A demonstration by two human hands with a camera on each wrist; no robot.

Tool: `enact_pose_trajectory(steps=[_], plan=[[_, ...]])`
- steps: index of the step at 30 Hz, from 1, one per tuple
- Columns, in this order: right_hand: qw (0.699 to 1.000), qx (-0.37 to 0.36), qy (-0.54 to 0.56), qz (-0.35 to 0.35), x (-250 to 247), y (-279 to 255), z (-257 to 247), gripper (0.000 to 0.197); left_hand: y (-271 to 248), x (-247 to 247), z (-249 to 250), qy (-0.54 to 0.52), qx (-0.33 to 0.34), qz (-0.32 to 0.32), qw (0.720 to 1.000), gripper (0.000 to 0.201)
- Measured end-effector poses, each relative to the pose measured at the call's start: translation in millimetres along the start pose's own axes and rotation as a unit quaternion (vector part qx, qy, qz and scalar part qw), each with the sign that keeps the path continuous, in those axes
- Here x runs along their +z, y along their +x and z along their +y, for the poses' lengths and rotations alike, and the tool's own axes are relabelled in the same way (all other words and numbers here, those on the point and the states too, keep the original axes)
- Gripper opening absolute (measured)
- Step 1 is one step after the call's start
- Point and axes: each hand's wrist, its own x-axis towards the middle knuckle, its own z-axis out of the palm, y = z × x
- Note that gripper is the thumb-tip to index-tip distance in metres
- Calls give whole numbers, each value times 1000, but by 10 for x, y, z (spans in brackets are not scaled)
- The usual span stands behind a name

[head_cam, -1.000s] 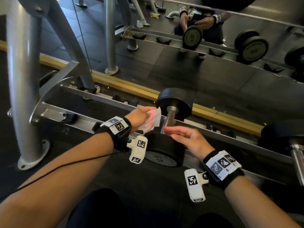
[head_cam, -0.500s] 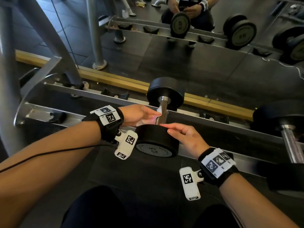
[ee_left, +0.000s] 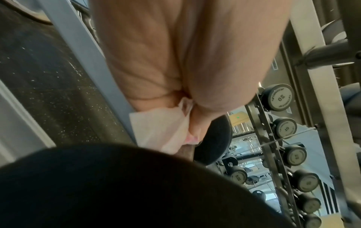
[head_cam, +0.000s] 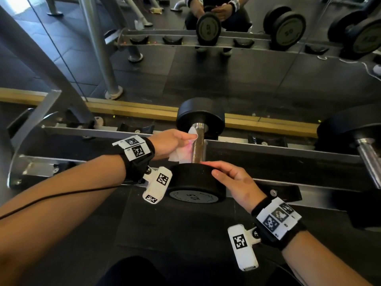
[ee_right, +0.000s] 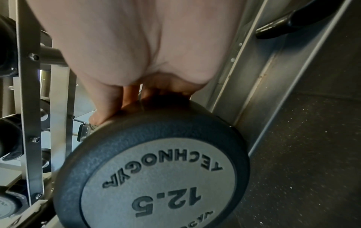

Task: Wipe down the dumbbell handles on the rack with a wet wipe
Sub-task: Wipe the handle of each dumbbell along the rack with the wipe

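Note:
A black 12.5 dumbbell point(head_cam: 195, 182) lies across the two rails of the low rack point(head_cam: 288, 150), its knurled steel handle point(head_cam: 198, 148) running away from me. My left hand point(head_cam: 175, 139) pinches a white wet wipe point(head_cam: 181, 152) and presses it against the handle's left side. In the left wrist view the wet wipe point(ee_left: 162, 128) hangs from the curled fingers beside the handle. My right hand point(head_cam: 233, 180) rests with fingers laid over the top of the near weight head point(ee_right: 156, 162), steadying it.
A second dumbbell point(head_cam: 362, 149) sits on the rack at the right. Grey frame posts point(head_cam: 24, 58) rise at the left. Behind the rack runs a mirror with a wooden base strip point(head_cam: 144, 109), reflecting more dumbbells. Black saddles point(head_cam: 136, 129) mark vacant slots on the rails.
The left hand has slid the wipe further along the handle towards the far head. The right hand stays on the near head. The head camera has moved in closer.

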Motion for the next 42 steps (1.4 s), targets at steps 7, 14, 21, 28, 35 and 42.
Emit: enact_pose_trajectory(steps=[7, 14, 21, 28, 35, 42], plan=[[1000, 0, 11, 1, 42, -23, 7, 31, -228, -29, -104, 45, -3, -76, 996, 33], [1000, 7, 0, -7, 39, -31, -36, 30, -83, -179, -137, -173, -49, 51, 982, 34], [1000, 16, 12, -11, 38, -35, -54, 31, -67, 29, -188, -129, -43, -63, 989, 58], [1000, 18, 5, -21, 7, -5, -64, 31, -156, -166, -244, -232, -65, -50, 969, 60], [999, 26, -26, -31, -58, 42, -46, 31, -6, 102, -233, -217, -40, 1, 975, 58], [996, 54, -66, -35, -111, 101, -112, 29, -52, -112, -155, -185, -98, -75, 975, 55]])
